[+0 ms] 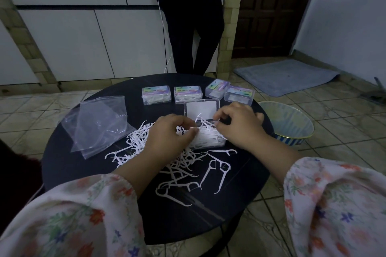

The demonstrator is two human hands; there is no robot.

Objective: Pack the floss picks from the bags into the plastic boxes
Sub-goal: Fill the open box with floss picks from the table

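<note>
White floss picks (206, 137) lie crosswise in box (211, 142).

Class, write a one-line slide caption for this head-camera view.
Both hands, left and right, arrange floss picks in an open plastic box on a round dark table.

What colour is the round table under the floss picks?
Black table, white floss picks; the head view shows it.

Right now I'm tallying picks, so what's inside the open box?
White floss picks fill the open box; the left hand and right hand cover parts, so no count.
</note>
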